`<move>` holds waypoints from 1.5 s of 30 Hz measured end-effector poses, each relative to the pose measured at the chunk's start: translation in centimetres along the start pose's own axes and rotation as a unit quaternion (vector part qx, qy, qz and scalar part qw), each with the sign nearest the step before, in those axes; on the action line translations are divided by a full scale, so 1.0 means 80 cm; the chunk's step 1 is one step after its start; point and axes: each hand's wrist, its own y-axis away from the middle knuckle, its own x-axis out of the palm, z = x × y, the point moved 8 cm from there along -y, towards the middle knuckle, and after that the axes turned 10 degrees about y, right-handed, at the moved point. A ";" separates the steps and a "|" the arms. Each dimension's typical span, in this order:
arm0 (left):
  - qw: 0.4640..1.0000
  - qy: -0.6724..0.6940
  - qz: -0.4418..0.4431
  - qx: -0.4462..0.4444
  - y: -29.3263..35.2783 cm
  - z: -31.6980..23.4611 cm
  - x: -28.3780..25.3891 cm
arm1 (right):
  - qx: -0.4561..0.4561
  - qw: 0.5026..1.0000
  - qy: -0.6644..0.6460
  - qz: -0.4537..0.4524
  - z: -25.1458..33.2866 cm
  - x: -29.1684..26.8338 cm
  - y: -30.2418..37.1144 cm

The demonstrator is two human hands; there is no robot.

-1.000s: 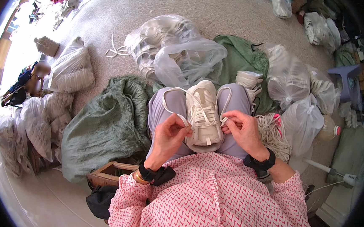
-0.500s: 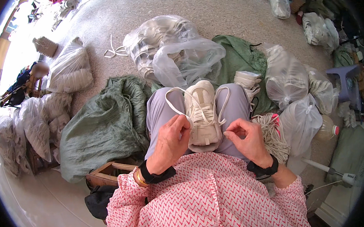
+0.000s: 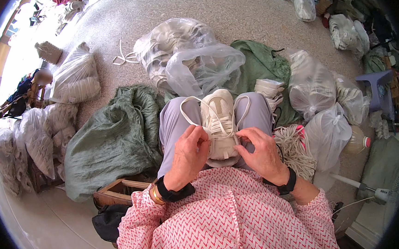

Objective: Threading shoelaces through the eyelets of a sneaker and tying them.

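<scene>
An off-white sneaker (image 3: 222,146) sits between my knees, its toe pointing away from me. Its white shoelace (image 3: 183,108) crosses the tongue and loops out over both thighs. At the sneaker's left edge, my left hand (image 3: 190,152) pinches the shoelace between thumb and forefinger. My right hand (image 3: 259,151) is closed at the right eyelet edge, fingertips on the lace there; the thumb sits lower against the shoe's side. Part of the lace at these fingertips is hidden.
Ahead lies an open clear bag of shoes (image 3: 175,43). Green sacks (image 3: 112,140) spread at left and behind my right knee. A bundle of white laces (image 3: 295,150) lies by my right thigh, near bagged shoes (image 3: 312,84). A wooden stool (image 3: 116,190) stands at left.
My right hand has moved left and slightly up, from beside the sneaker to its right eyelet edge. My left hand stays almost in place with the lace.
</scene>
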 end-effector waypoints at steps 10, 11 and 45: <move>0.998 0.051 -0.015 -0.040 0.002 0.019 -0.002 | 0.054 0.998 -0.035 -0.018 -0.011 0.006 -0.001; 0.997 0.065 -0.018 -0.047 0.003 0.021 -0.002 | 0.053 0.998 -0.034 -0.018 -0.011 0.006 0.000; 0.997 -0.002 0.003 0.077 0.007 -0.001 -0.003 | -0.160 0.981 0.109 0.023 0.077 0.017 0.012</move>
